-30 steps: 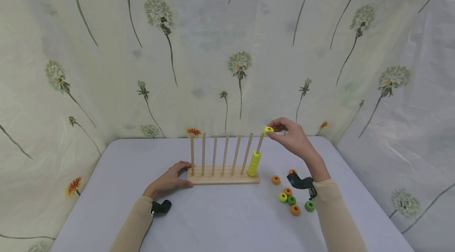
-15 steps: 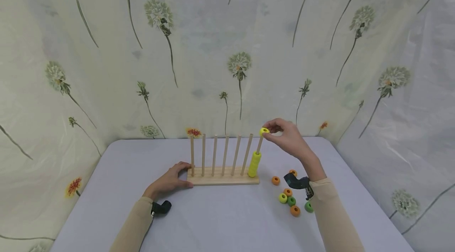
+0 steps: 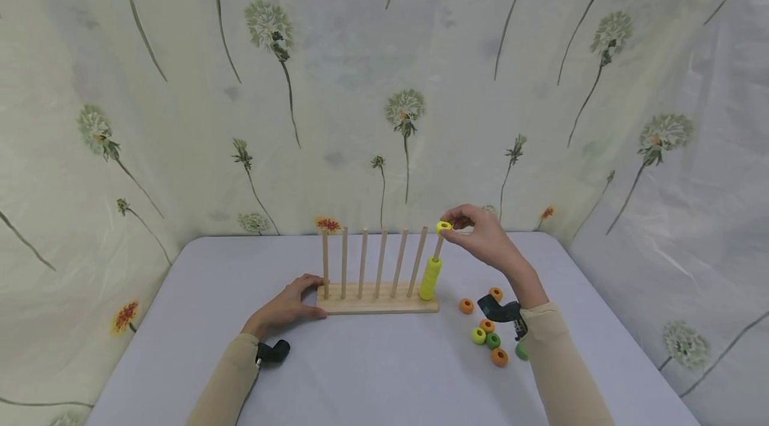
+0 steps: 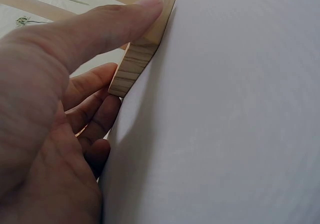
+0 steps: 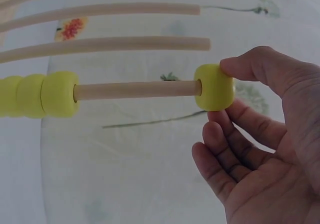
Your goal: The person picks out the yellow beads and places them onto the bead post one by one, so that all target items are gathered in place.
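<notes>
A wooden rack (image 3: pixel 378 306) with several upright pegs stands on the table. Its rightmost peg (image 5: pixel 135 90) carries a stack of yellow beads (image 3: pixel 430 279) at the bottom. At that peg's top, my right hand (image 3: pixel 488 239) pinches another yellow bead (image 5: pixel 215 87) between thumb and fingers. The peg's tip sits inside this bead's hole, apart from the stack below. My left hand (image 3: pixel 287 306) grips the rack's left end, thumb on the front edge and fingers behind, as the left wrist view shows at the wooden end (image 4: pixel 132 69).
Loose beads lie right of the rack: a yellow bead (image 3: pixel 478 336), a green bead (image 3: pixel 492 340), an orange bead (image 3: pixel 499 357) and several others. One green bead (image 3: pixel 521 350) is partly covered by the right sleeve. A flowered curtain (image 3: pixel 336 112) hangs behind the table.
My right hand has moved left and slightly down, bringing the yellow bead from beside the rightmost peg onto its tip. The left hand and the rack have stayed put.
</notes>
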The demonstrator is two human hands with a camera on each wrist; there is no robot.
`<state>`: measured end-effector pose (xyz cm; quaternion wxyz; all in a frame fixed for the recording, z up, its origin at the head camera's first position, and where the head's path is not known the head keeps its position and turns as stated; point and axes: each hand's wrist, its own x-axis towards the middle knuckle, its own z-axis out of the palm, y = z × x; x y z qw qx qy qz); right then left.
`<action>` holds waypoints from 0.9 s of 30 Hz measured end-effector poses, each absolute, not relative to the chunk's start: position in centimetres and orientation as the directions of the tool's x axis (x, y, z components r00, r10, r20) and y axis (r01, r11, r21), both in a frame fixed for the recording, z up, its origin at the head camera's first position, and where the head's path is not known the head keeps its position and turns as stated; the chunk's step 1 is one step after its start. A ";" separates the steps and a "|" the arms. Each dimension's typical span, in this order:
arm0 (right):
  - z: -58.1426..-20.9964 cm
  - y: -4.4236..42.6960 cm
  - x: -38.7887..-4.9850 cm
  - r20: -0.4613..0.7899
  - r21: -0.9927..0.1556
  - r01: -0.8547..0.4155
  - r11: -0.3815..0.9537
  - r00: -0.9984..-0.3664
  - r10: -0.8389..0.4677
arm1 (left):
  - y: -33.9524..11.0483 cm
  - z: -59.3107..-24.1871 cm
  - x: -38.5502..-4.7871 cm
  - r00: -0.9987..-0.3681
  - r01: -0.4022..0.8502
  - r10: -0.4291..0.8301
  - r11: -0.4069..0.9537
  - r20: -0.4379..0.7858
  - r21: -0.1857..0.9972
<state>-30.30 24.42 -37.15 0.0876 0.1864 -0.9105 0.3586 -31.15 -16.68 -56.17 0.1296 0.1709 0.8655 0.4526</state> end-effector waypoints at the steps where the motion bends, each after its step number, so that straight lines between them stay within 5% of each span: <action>1: -37.2 24.4 -30.3 0.292 -0.621 -0.403 0.673 -0.915 -0.278 | -16.7 -56.2 -31.1 -0.909 0.174 0.411 0.533 -0.073 0.828; 27: -38.1 24.5 -30.0 0.287 -0.627 -0.394 0.672 -0.919 -0.271 | -16.7 -56.3 -31.1 -0.910 0.183 0.410 0.528 -0.060 0.829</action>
